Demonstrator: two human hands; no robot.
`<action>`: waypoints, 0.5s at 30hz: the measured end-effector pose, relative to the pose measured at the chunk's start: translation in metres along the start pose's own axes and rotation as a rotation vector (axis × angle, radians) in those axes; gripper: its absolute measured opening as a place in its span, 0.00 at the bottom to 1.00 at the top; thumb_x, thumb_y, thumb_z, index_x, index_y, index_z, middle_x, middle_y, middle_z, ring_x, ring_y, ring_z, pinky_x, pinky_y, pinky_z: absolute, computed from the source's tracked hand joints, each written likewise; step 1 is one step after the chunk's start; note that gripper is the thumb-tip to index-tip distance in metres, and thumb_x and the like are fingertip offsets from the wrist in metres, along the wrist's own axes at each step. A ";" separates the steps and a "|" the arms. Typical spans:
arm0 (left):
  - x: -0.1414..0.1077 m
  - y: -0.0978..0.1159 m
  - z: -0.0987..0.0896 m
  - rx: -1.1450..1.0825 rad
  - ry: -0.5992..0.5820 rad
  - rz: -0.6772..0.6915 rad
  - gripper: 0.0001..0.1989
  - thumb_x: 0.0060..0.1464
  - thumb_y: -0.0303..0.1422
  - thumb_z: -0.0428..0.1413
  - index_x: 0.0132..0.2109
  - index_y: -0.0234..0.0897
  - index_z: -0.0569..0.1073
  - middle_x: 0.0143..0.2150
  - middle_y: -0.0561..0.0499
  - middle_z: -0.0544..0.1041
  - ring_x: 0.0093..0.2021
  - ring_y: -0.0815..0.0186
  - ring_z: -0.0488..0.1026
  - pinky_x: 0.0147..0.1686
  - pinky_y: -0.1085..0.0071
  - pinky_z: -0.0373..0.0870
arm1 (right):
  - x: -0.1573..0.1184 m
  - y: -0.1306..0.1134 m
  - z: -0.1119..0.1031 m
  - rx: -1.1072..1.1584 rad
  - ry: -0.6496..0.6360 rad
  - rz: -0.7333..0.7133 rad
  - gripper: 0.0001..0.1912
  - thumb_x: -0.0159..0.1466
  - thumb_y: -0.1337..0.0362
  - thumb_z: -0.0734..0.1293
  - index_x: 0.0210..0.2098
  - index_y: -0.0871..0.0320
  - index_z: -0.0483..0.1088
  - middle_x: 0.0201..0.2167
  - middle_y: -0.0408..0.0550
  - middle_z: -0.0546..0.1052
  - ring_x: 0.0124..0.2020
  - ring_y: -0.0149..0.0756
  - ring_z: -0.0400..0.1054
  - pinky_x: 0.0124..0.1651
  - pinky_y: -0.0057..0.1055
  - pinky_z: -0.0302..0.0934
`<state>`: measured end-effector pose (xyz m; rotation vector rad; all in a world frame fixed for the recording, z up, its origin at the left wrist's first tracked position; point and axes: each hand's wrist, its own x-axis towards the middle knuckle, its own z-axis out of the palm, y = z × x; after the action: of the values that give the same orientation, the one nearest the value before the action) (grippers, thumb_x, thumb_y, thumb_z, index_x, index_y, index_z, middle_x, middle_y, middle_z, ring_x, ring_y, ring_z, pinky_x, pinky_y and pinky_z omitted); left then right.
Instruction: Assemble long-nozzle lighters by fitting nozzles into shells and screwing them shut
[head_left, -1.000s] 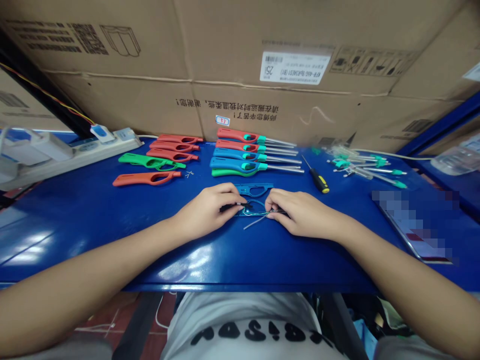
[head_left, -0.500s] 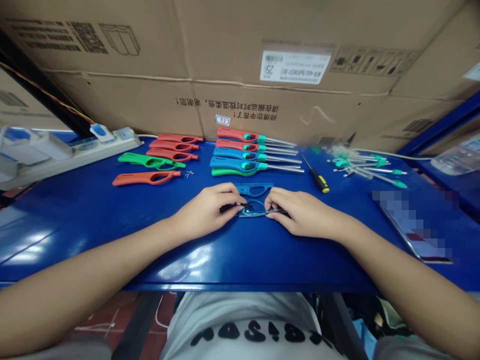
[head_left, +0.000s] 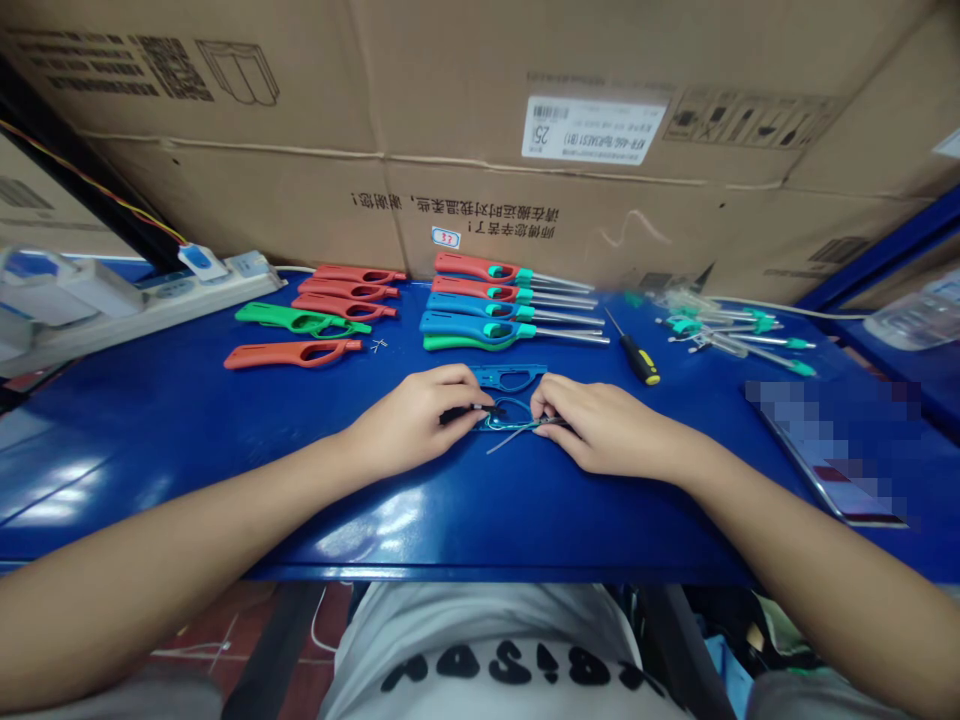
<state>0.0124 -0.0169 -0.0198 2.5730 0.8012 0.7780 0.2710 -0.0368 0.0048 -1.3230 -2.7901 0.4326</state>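
Observation:
My left hand [head_left: 427, 418] pinches a small black part [head_left: 474, 408] over the left end of a blue handle shell [head_left: 504, 428]. At the right end of that shell, the fingers of my right hand [head_left: 581, 422] are closed on a thin dark piece, largely hidden by the hand. A thin pale tube [head_left: 506, 441] points down and left from near my right fingertips. Just behind the hands lies another blue handle shell [head_left: 517, 379].
Assembled lighters [head_left: 480, 328] lie behind the hands, with loose red and green handle shells [head_left: 307, 354] to the left. Rightward are a screwdriver [head_left: 639, 360], metal tubes [head_left: 750, 335] and a phone [head_left: 825, 460]. A power strip [head_left: 180, 298] sits far left.
The thin pale tube now sticks out below the blue shell, toward the lower left. Both hands have stayed almost where they were, still pinching.

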 end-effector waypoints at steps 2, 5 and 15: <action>0.000 0.000 0.000 0.000 0.003 0.001 0.09 0.64 0.26 0.57 0.48 0.34 0.80 0.42 0.47 0.77 0.41 0.67 0.76 0.45 0.71 0.74 | 0.000 0.001 0.000 0.001 0.000 -0.005 0.03 0.70 0.65 0.62 0.43 0.57 0.64 0.44 0.48 0.74 0.33 0.36 0.67 0.36 0.32 0.53; 0.000 0.001 0.000 0.001 0.005 -0.004 0.09 0.64 0.27 0.57 0.48 0.34 0.80 0.41 0.48 0.77 0.41 0.67 0.76 0.45 0.71 0.74 | 0.000 0.002 0.000 0.003 0.003 -0.028 0.03 0.71 0.65 0.61 0.44 0.56 0.64 0.43 0.47 0.73 0.32 0.34 0.66 0.36 0.31 0.52; -0.001 -0.001 0.001 0.035 0.010 -0.003 0.10 0.63 0.26 0.57 0.48 0.35 0.80 0.41 0.47 0.77 0.41 0.66 0.76 0.44 0.70 0.74 | 0.001 0.007 0.002 0.038 -0.012 -0.101 0.06 0.72 0.65 0.59 0.46 0.54 0.66 0.44 0.46 0.70 0.31 0.32 0.65 0.34 0.29 0.51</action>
<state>0.0122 -0.0171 -0.0216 2.5994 0.8288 0.7830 0.2748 -0.0322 0.0015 -1.1702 -2.8275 0.4873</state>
